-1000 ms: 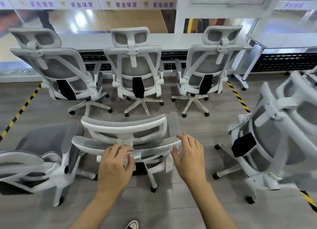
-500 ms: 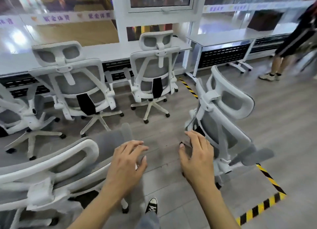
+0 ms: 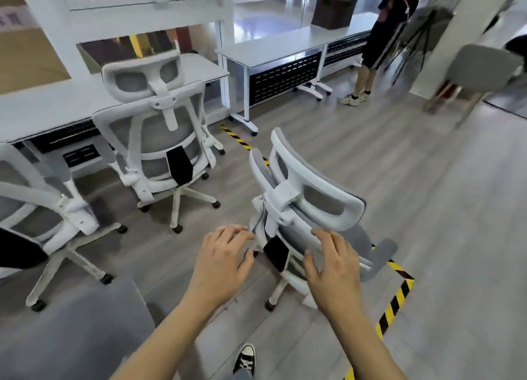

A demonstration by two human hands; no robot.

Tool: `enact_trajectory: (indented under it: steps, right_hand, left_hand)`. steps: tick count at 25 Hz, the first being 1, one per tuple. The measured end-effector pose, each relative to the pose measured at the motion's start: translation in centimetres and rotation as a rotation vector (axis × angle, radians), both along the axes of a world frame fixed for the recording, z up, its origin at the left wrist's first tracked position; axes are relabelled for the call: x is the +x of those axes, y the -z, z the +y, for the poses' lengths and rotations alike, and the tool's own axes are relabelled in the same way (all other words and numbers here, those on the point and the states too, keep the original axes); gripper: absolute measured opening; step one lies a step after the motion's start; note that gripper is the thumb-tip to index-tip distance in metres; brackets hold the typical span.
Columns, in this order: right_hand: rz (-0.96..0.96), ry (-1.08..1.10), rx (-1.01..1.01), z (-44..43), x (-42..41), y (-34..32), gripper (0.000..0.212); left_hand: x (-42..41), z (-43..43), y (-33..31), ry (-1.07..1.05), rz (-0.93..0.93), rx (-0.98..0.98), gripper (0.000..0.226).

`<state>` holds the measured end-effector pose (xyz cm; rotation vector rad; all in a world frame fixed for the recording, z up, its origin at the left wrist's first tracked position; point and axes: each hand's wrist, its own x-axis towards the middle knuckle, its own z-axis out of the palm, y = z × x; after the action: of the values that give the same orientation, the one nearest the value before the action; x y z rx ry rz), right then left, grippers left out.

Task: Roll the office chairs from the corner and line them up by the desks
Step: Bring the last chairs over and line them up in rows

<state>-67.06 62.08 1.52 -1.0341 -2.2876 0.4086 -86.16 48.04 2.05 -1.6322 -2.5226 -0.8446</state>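
Progress looks like roughly halfway, going by the layout. Two chairs are already parked backs-out along the long white desk (image 3: 57, 103): a white-framed grey mesh office chair with headrest (image 3: 159, 140) and a second mesh chair (image 3: 37, 208) at the left edge.

The next white-and-grey mesh chair (image 3: 308, 217) is found out on the open floor, turned sideways, just beside the yellow-and-black floor tape (image 3: 396, 297) and apart from any desk. It's being reached for. The left hand (image 3: 225, 262) is held with fingers loosely spread, tips right at the backrest's edge, though contact can't be confirmed. The right hand (image 3: 330, 268) is laid over the backrest frame with fingers apart — nothing clamped yet.

No chair is seen at the second white desk (image 3: 285, 46) with the black perforated panel, so that's probably where this one should be rolled. A grey padded seat (image 3: 71, 322) is seen bottom left, likely another one left to place.

Obstacles worth being watched — a bystander's legs (image 3: 368, 74) at the far desk end, a black tripod (image 3: 422, 31) behind them, and a blurred grey chair (image 3: 482, 69) at right.
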Motion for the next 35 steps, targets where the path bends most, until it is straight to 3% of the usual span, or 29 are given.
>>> enact_trajectory:
  steps: [3, 7, 10, 14, 26, 35]
  right_hand:
    - [-0.124, 0.049, -0.025, 2.7, -2.8, 2.2, 0.039]
    - [-0.345, 0.094, 0.011, 3.9, -5.3, 6.1, 0.063]
    - [-0.276, 0.121, -0.069, 5.0, -6.0, 6.8, 0.063]
    - [-0.229, 0.199, -0.131, 6.2, -7.2, 7.3, 0.061]
    - [-0.105, 0.062, -0.008, 20.8, 4.9, 8.0, 0.027]
    - [-0.036, -0.193, -0.034, 26.4, 4.9, 7.3, 0.028]
  left_hand:
    - [-4.6, 5.8, 0.1, 0.054, 0.033, -0.074, 0.036]
    - [-10.0, 14.8, 1.4, 0.125, 0.055, -0.323, 0.053]
    - [-13.1, 18.8, 3.5, 0.170, 0.073, -0.428, 0.066]
    - [-14.1, 19.7, 5.1, 0.141, 0.052, -0.353, 0.067]
    - [0.7, 16.6, 6.2, 0.000, 0.116, -0.106, 0.042]
    - [9.2, 15.1, 6.0, -0.288, 0.103, -0.169, 0.035]
